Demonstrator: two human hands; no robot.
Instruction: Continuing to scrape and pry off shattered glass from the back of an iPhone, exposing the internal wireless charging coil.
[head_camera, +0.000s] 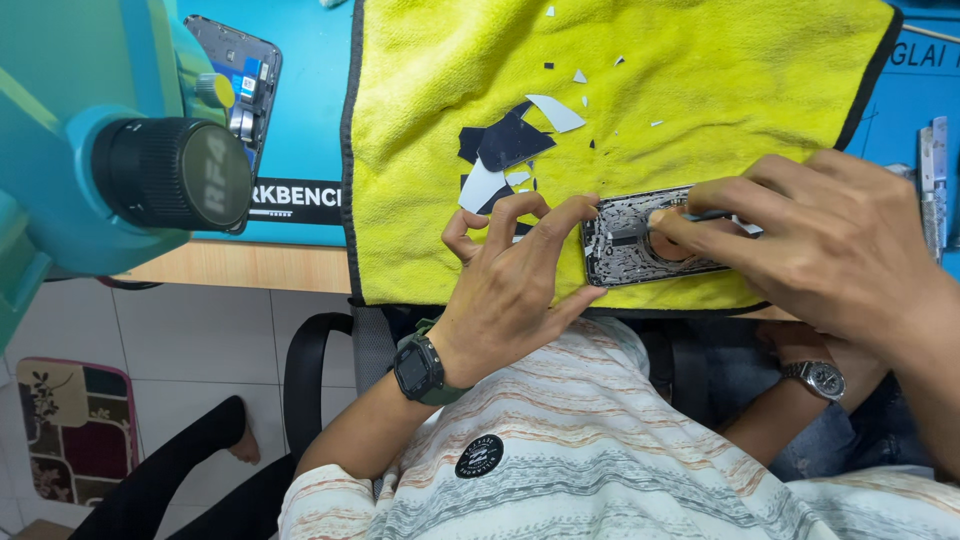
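Two hands work one phone. Right hand (840, 240) pinches a thin dark metal tool (700, 216), tip on the stripped silver phone back (640, 245). Left hand (510, 270) curls closed against the phone's left end, bracing it on the yellow microfibre cloth (700, 80). Black and white glass shards (510, 140) lie just beyond. Judgement: keep the tool shallow, strokes short, away from the bracing fingertips

phone: (640, 245) dark, back stripped bare, flat on yellow cloth
tool: (700, 216) thin, tip on phone's back
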